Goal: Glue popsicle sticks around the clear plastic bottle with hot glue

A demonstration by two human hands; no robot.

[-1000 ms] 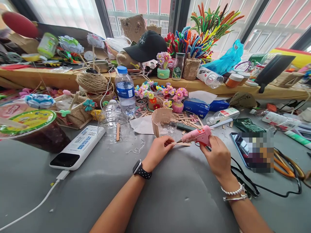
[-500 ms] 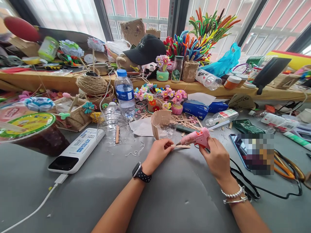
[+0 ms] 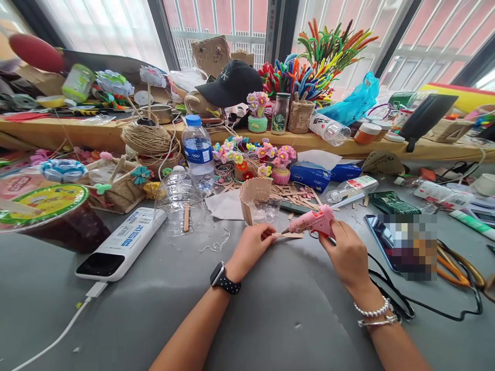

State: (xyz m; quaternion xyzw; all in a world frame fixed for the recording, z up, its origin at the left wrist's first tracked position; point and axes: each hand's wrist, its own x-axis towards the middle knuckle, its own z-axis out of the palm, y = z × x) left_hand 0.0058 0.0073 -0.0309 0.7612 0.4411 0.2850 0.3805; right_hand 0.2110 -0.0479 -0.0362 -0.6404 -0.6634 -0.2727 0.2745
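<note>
My left hand (image 3: 253,246), with a watch on its wrist, pinches one end of a flat wooden craft stick (image 3: 292,235) just above the grey table. In my right hand (image 3: 347,252) is a pink hot glue gun (image 3: 315,222), its nozzle pointing left at the stick close to my left fingertips. Whether the nozzle touches the wood I cannot tell. Behind my left hand stands a piece of clear plastic bottle partly walled with craft sticks (image 3: 255,193). Loose craft sticks (image 3: 284,191) lie in a heap behind it.
To the left are a power bank (image 3: 124,242), a lidded drink cup (image 3: 58,216), a cut clear bottle (image 3: 180,201) and a water bottle (image 3: 198,154). On the right lie a phone (image 3: 381,242), orange-handled scissors (image 3: 452,265) and a black cord (image 3: 433,307). A cluttered wooden shelf (image 3: 232,135) runs behind.
The glue gun's nozzle has shifted slightly along the stick, and my right hand has dipped a little. My left hand keeps its pinch on the stick.
</note>
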